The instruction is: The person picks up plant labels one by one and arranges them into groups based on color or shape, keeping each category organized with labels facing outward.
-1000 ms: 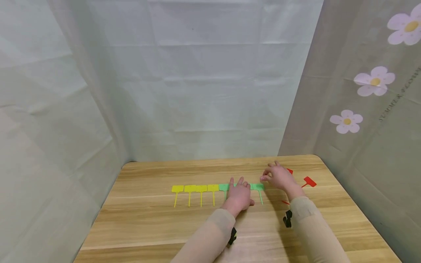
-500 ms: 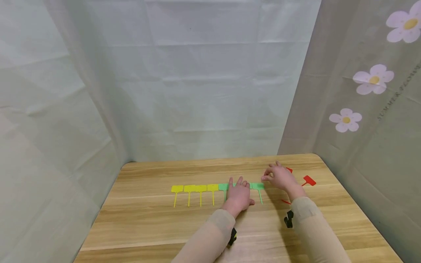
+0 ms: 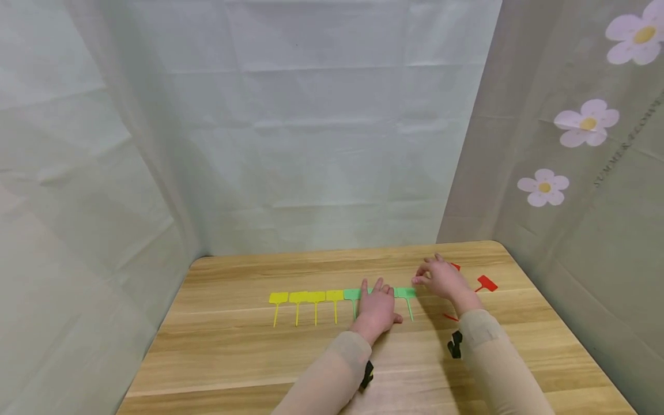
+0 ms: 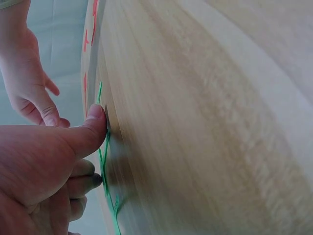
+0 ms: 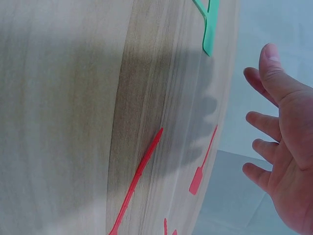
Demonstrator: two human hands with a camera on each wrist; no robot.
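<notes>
T-shaped plastic plant labels lie flat in a row, several yellow labels (image 3: pixel 315 297) to the left and green labels (image 3: pixel 406 293) to the right, heads side by side. My left hand (image 3: pixel 377 305) rests over the middle green labels with its fingers extended, hiding part of them. In the left wrist view its thumb and fingertips touch down along the green labels (image 4: pixel 104 169). Just right of the row, my right hand (image 3: pixel 443 279) hovers above the table. The right wrist view shows its fingers loosely bent, holding nothing, with a red label (image 5: pixel 137 178) on the wood below.
Red labels lie scattered on the right, one red label (image 3: pixel 487 283) near the table's right side and others partly hidden by the right hand and forearm. The wooden table (image 3: pixel 233 357) is bordered by a hanging pale cloth (image 3: pixel 332 173) behind and at both sides.
Both hands stay practically still over the same spots. The head view shifts only slightly, and the labels keep their places.
</notes>
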